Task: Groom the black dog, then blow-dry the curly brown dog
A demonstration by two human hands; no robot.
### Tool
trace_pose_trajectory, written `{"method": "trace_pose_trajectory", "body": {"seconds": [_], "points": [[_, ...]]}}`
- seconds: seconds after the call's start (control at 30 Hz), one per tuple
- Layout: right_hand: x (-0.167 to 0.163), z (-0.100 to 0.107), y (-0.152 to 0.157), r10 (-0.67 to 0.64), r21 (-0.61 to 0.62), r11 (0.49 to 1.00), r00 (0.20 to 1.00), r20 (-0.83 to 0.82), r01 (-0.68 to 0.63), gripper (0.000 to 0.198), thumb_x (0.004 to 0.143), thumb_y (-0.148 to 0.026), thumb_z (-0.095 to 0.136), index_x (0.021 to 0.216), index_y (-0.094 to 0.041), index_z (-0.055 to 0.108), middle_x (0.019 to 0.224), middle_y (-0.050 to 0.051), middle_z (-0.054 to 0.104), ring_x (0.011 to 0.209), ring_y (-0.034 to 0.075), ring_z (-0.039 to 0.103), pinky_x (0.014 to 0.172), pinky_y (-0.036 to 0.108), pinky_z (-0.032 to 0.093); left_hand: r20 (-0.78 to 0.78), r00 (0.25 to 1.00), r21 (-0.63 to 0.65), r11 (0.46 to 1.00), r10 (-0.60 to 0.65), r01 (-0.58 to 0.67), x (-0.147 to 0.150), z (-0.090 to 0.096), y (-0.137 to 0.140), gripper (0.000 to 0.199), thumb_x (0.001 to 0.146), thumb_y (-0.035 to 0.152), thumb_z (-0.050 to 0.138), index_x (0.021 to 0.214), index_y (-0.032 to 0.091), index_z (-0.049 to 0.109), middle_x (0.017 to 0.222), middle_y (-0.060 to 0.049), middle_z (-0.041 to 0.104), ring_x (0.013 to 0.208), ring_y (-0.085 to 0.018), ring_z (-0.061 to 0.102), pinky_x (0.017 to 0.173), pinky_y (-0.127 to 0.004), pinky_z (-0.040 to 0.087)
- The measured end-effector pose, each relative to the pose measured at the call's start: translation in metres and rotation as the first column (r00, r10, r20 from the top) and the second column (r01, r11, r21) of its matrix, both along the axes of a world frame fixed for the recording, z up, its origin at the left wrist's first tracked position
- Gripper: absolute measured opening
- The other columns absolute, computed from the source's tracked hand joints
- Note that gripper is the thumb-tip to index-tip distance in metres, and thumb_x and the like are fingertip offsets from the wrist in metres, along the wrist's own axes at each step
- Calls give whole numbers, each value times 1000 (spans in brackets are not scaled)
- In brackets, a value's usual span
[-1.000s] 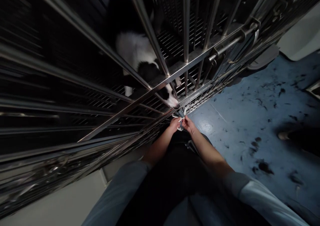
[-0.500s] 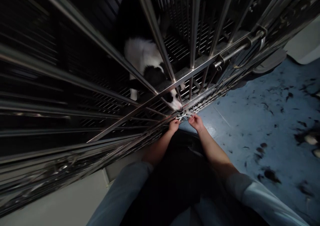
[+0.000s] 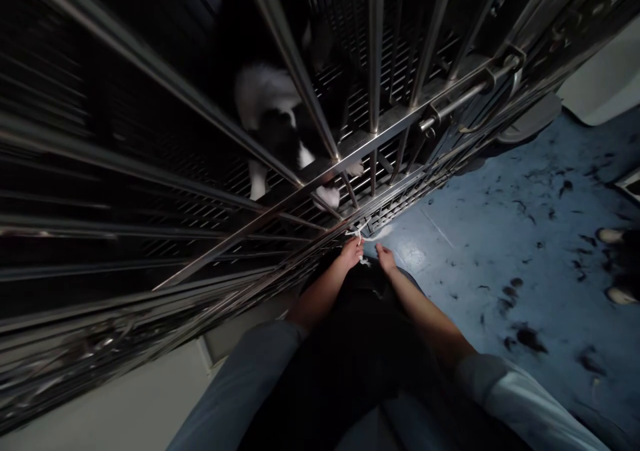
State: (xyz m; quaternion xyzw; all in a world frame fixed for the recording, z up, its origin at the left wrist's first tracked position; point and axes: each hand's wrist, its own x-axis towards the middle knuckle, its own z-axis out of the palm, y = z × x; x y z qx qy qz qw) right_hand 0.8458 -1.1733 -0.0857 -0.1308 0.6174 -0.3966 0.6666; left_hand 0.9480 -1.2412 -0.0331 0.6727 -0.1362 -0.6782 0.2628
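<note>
Fingers (image 3: 359, 244) of left hand (image 3: 351, 252) pinching white cord (image 3: 371, 239); right hand (image 3: 385, 258) curled, hold unclear

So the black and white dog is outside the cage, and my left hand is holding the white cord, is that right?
Not quite: the black and white dog is inside the cage, behind the bars, as the head view shows. The rest is right: your left hand is holding the white cord.

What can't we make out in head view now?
Head view: dog, rear lost in shadow behind cage bars.
Head view: white cord, right stretch blurred, part hidden by left hand.
Head view: right hand, too small to tell if holding anything.
Head view: second person, cut off by right edge.
</note>
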Motion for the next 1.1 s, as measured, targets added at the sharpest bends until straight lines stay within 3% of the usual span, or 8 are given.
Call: {"method": "trace_pose_trajectory", "body": {"seconds": [0.1, 0.23, 0.37, 0.53, 0.73, 0.83, 0.97, 1.1], "points": [[12, 3, -26, 18, 22, 1000, 999, 41, -19, 30, 98, -42, 59, 96, -13, 64, 83, 0, 66, 68, 10, 62, 64, 26, 55, -4, 1000, 2, 1000, 11, -11, 3, 1, -1, 21, 81, 16, 72, 73, 14, 53, 62, 3, 53, 40, -1, 27, 38, -16, 16], [26, 12, -44, 16, -40, 999, 1000, 8, -15, 25, 97, -38, 60, 97, -13, 64, 85, 0, 65, 70, 10, 62, 66, 26, 55, 68, 997, -38, 999, 40, -37, 4, -1, 0, 19, 77, 13, 71, 70, 14, 54, 57, 4, 52, 41, -2, 34, 40, -16, 19], [28, 14, -54, 78, -72, 994, 991, -110, -87, 24, 95, -37, 63, 93, -13, 64, 85, 0, 65, 70, 10, 61, 66, 26, 54, 176, 982, -92, 994, 76, -60, 0, -7, 5, 19, 74, 12, 72, 68, 15, 54, 52, 6, 50, 44, -5, 41, 43, -16, 26], [21, 16, -65, 196, -94, 968, 935, -297, -233, 23, 94, -35, 64, 86, -14, 64, 82, -1, 65, 74, 12, 62, 75, 30, 53, 235, 963, -179, 980, 133, -92, 3, -6, 9, 15, 72, 8, 73, 71, 16, 61, 62, 4, 58, 57, -6, 52, 54, -15, 38], [8, 28, -57, 378, -157, 852, 795, -474, -499, 14, 82, -19, 66, 69, -19, 65, 77, 3, 70, 83, 18, 63, 84, 27, 47, 205, 963, -184, 973, 175, -137, 12, -5, 1, 10, 78, 12, 72, 72, 14, 64, 65, 1, 62, 59, -8, 57, 62, -20, 45], [3, 33, -56, 435, -141, 794, 714, -548, -592, 7, 80, -17, 66, 74, -19, 68, 86, 7, 73, 90, 20, 65, 86, 27, 46, 212, 961, -174, 974, 178, -142, 11, -7, 2, 7, 76, 12, 74, 74, 13, 67, 64, 0, 63, 56, -9, 55, 62, -23, 46], [0, 37, -58, 493, -100, 728, 619, -612, -678, 18, 88, -17, 56, 81, -18, 72, 90, 8, 76, 90, 20, 68, 84, 27, 48, 233, 960, -177, 978, 154, -113, 7, -8, 6, 9, 71, 13, 79, 70, 11, 69, 61, -1, 63, 56, -10, 55, 62, -24, 47], [-6, 41, -52, 492, -61, 699, 541, -683, -712, 25, 94, -20, 50, 107, -19, 72, 106, 6, 77, 99, 18, 69, 88, 25, 49, 322, 923, -213, 966, 211, -147, 5, -7, 2, 19, 75, 18, 77, 63, 13, 64, 51, 2, 54, 49, -8, 48, 55, -20, 41]]}}
